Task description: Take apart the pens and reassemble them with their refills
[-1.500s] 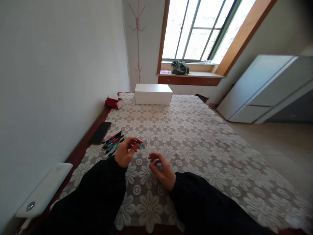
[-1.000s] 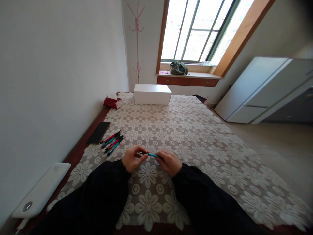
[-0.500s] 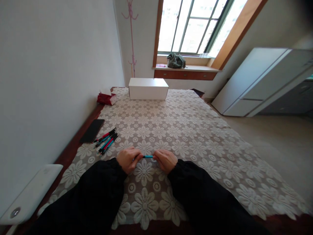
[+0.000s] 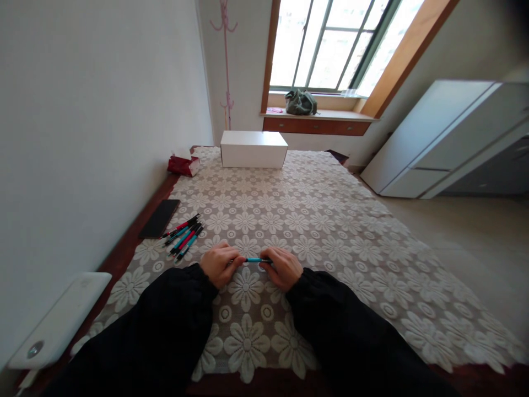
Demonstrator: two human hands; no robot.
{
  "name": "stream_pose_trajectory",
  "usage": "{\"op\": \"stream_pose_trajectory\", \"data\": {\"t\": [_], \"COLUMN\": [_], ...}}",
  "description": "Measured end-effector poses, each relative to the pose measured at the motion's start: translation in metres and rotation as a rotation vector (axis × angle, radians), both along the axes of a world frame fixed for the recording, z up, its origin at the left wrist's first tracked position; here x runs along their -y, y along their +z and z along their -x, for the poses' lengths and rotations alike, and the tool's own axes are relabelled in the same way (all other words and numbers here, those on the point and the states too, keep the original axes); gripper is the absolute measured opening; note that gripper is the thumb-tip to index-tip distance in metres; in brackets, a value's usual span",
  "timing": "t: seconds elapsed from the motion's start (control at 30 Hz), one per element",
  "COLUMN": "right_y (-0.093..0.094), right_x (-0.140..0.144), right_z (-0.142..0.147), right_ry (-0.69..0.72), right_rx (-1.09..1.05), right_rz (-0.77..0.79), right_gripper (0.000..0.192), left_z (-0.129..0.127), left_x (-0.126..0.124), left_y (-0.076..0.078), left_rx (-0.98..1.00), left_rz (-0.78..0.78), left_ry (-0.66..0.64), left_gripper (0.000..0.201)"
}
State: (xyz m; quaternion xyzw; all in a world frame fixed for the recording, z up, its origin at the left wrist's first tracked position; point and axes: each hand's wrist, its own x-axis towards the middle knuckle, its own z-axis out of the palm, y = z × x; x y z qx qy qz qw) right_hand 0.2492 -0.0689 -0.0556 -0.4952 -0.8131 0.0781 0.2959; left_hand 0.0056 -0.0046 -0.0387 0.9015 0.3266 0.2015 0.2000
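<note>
Between my two hands is a slim teal and black pen [image 4: 253, 259], lying level just above the lace cloth. My left hand [image 4: 221, 264] is closed on its left end, thumb and fingers pinched together. On the other end my right hand [image 4: 283, 267] is closed too, and a dark part of the pen shows at its fingertips. Both tips of the pen are hidden by the fingers. Left of my hands lies a loose pile of pens [image 4: 184, 237] in teal, red and black.
A flower-patterned lace tablecloth [image 4: 289, 207] covers the table. Beside the pens is a black phone [image 4: 159, 219]. A red tissue pack [image 4: 183, 165] and a white box [image 4: 253, 150] stand at the far end. A white power strip or similar device [image 4: 61, 320] is at the left edge.
The whole view has shifted slightly. My right fingers have changed their hold a little, so a dark part of the pen now shows beside them. Both hands still grip it.
</note>
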Motion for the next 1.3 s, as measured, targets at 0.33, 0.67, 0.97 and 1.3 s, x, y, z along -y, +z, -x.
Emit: {"op": "stream_pose_trajectory", "data": {"t": [0.33,0.67,0.97,1.3], "right_y": [0.0025,-0.0008,0.0012,0.0034], "right_x": [0.0003,-0.0003,0.0,0.0], "right_z": [0.0006,0.0002,-0.0002,0.0004], "right_ry": [-0.035,-0.043,-0.067,-0.054], "right_rx": [0.027,0.029,0.012,0.006], "right_rz": [0.031,0.013,0.007,0.005], "right_gripper": [0.006,0.01,0.012,0.011], "left_z": [-0.0013,-0.0022,-0.0019,-0.0016], "left_x": [-0.0039,-0.0028,-0.0028,-0.0028], "left_y": [-0.0049,-0.0065,-0.007,-0.008], "left_rx": [0.039,0.037,0.051,0.061], "left_rz": [0.015,0.025,0.038,0.043], "left_ry": [0.01,-0.007,-0.005,-0.014], "left_gripper": [0.022,0.016,0.022,0.023]}}
